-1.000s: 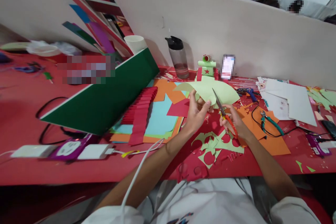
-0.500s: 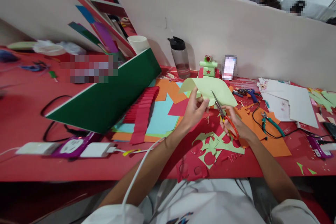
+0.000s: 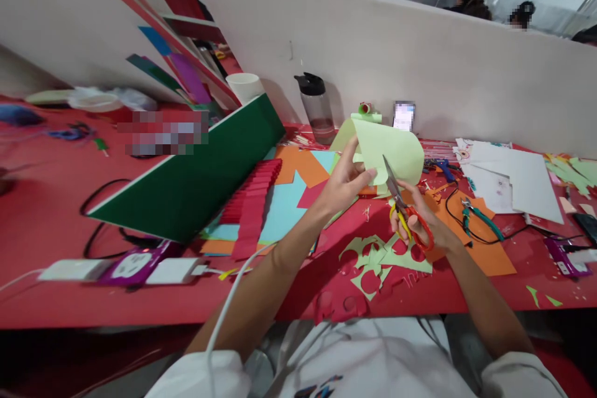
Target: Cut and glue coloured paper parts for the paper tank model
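My left hand point(image 3: 347, 179) grips a curled sheet of light green paper point(image 3: 392, 148) by its near left edge, holding it above the table. In my right hand point(image 3: 422, 214) is a pair of scissors point(image 3: 394, 189) with red and yellow handles. Their blades point up and away from me, right at the lower edge of the sheet. Whether the blades are around the paper or only in front of it, I cannot tell. Below the hands lie light green paper scraps point(image 3: 373, 261) with round holes cut out, and red scraps point(image 3: 340, 306) nearer the edge.
A green board point(image 3: 196, 174) leans at the left beside pleated red paper point(image 3: 254, 199). Behind stand a water bottle point(image 3: 316, 109) and a phone point(image 3: 404, 117). Pliers point(image 3: 482, 221), a glue gun point(image 3: 441, 166) and orange paper point(image 3: 489, 258) lie to the right. A white cable point(image 3: 233, 298) crosses my left arm.
The green sheet has been raised and turned, curling more and now partly covering the small green roll model behind it. The scissors' handles have spread further apart.
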The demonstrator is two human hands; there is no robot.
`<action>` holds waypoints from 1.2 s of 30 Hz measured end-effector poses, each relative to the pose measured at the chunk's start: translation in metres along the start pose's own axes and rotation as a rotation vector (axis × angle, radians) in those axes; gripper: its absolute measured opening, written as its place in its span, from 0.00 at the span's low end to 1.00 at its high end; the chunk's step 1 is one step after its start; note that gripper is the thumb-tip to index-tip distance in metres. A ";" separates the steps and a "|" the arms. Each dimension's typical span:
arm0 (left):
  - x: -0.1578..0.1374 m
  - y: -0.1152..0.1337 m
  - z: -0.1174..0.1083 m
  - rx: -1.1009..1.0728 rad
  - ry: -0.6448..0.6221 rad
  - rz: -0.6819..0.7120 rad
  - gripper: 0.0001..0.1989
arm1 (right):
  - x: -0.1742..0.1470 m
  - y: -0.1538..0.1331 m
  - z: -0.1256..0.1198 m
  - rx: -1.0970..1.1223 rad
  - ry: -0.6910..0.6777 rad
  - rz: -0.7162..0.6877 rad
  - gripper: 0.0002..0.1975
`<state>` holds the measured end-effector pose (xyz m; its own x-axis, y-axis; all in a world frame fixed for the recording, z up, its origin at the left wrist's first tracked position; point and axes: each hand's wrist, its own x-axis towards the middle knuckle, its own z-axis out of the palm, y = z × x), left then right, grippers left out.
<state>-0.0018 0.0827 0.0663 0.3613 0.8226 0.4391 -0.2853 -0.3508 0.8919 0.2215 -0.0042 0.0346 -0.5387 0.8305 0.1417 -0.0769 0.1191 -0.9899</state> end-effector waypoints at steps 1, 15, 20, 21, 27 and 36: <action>0.008 0.004 -0.001 0.020 -0.048 -0.005 0.41 | 0.001 0.003 -0.001 0.012 0.007 -0.009 0.51; 0.056 -0.010 0.002 0.085 -0.278 -0.092 0.39 | 0.007 0.024 -0.012 -0.094 0.295 0.026 0.45; 0.060 -0.013 0.007 0.054 -0.283 -0.067 0.36 | 0.005 0.026 -0.018 -0.179 0.361 0.071 0.41; 0.060 -0.014 0.008 0.057 -0.272 -0.057 0.35 | 0.004 0.026 -0.019 -0.199 0.372 0.074 0.40; 0.061 -0.019 0.008 0.058 -0.276 -0.073 0.33 | 0.002 0.016 -0.021 -0.306 0.393 0.116 0.38; 0.061 -0.019 0.007 0.037 -0.304 -0.095 0.32 | -0.002 0.004 -0.029 -0.357 0.365 0.155 0.39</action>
<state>0.0319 0.1367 0.0770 0.6349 0.6829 0.3612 -0.2072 -0.2999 0.9312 0.2467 0.0104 0.0299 -0.1888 0.9809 0.0477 0.3051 0.1047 -0.9465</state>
